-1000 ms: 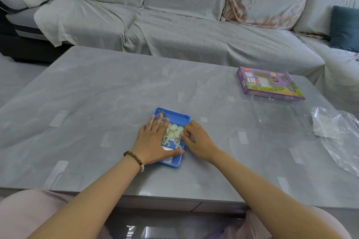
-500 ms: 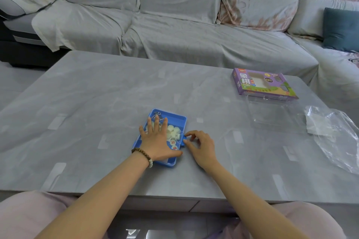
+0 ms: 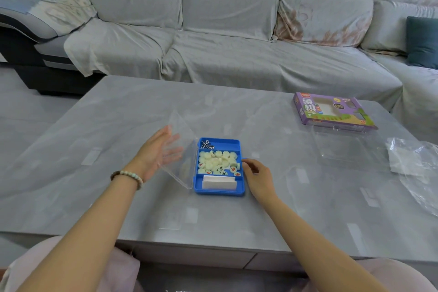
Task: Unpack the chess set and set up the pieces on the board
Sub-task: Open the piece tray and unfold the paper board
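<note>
A blue plastic case (image 3: 219,192) lies on the grey table (image 3: 118,197) in front of me. Its clear lid (image 3: 182,147) is swung up to the left, standing tilted. Inside are several cream round chess pieces (image 3: 216,161) with red and black characters, a folded white sheet (image 3: 219,182) in the near compartment and small metal items (image 3: 206,144) in the far one. My left hand (image 3: 158,152) is spread flat behind the lid, fingers against it. My right hand (image 3: 257,176) rests at the case's right edge, fingers curled by its latch.
A purple chess-set box (image 3: 331,112) lies at the far right of the table, a clear plastic tray (image 3: 346,147) in front of it. A crumpled clear bag (image 3: 414,168) sits at the right edge. A covered grey sofa (image 3: 225,42) runs behind the table.
The case was shut under both hands. Now its clear lid has swung up and left with my left hand, and the pieces inside are uncovered. My right hand stays at the right edge.
</note>
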The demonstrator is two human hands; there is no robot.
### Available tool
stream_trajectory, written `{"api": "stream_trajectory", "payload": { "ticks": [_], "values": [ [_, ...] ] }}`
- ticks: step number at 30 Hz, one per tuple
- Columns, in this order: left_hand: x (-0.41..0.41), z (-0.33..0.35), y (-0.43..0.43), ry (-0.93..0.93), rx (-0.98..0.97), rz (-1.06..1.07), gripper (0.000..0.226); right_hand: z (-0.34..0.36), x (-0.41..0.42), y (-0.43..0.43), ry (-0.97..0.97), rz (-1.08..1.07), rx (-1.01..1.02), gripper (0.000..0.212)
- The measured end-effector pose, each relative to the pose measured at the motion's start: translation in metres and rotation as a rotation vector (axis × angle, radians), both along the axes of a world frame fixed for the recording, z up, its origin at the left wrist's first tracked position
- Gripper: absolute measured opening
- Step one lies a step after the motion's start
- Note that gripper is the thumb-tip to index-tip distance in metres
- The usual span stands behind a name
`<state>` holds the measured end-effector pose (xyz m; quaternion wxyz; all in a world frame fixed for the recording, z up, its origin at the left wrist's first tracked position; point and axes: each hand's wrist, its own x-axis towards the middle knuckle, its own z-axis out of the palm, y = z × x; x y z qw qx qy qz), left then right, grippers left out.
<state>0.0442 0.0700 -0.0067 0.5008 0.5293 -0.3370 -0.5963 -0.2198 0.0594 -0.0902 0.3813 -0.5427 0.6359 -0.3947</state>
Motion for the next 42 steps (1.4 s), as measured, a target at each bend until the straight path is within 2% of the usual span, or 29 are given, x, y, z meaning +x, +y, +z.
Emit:
{"api": "stream_trajectory", "payload": {
  "ticks": [2,4,8,11,14,17,22,25,27,29,31,33,35,38,42],
  "values": [
    [0.014,-0.005,0.001,-0.140,0.003,0.075,0.047,0.002,0.003,0.000,0.050,-0.003,0.004,0.014],
    [0.021,-0.016,0.000,-0.341,0.032,0.117,0.049,0.004,0.006,0.002,0.141,0.016,-0.043,0.024],
    [0.018,-0.045,0.000,-0.829,0.048,0.080,0.070,0.013,0.011,0.011,0.296,0.174,-0.189,0.031],
    [0.009,-0.060,0.002,-1.066,0.060,0.067,0.085,0.017,0.010,0.016,0.301,0.291,-0.156,0.032],
    [-0.009,-0.067,0.007,-1.249,0.019,-0.043,0.079,0.017,0.007,0.018,0.292,0.310,-0.114,0.032],
    [-0.031,-0.072,0.011,-1.227,-0.084,-0.152,0.066,0.017,0.009,0.014,0.303,0.311,-0.113,0.033],
    [-0.044,-0.080,0.002,-1.284,-0.102,-0.221,0.058,0.035,0.029,-0.017,0.249,0.243,-0.048,0.033],
    [-0.043,-0.086,-0.002,-1.324,-0.129,-0.180,0.057,0.047,0.051,-0.049,0.448,0.279,0.034,0.044],
    [-0.044,-0.090,-0.002,-1.325,-0.135,-0.149,0.057,0.049,0.069,-0.067,0.553,0.312,0.132,0.036],
    [-0.043,-0.093,-0.002,-1.318,-0.138,-0.131,0.066,0.045,0.087,-0.082,0.555,0.287,0.225,0.032],
    [-0.043,-0.095,-0.003,-1.327,-0.146,-0.126,0.091,0.037,0.100,-0.095,0.480,0.218,0.304,0.040],
    [-0.043,-0.097,-0.004,-1.336,-0.142,-0.118,0.109,0.031,0.110,-0.103,0.416,0.141,0.352,0.038],
    [-0.044,-0.097,-0.004,-1.341,-0.139,-0.122,0.111,0.027,0.114,-0.106,0.397,0.100,0.368,0.035],
    [-0.044,-0.096,-0.003,-1.342,-0.141,-0.147,0.100,0.023,0.109,-0.107,0.329,0.093,0.360,0.033],
    [-0.044,-0.087,-0.005,-1.321,-0.080,-0.201,0.060,0.037,0.090,-0.097,0.046,0.114,0.233,0.019]
  ]
}}
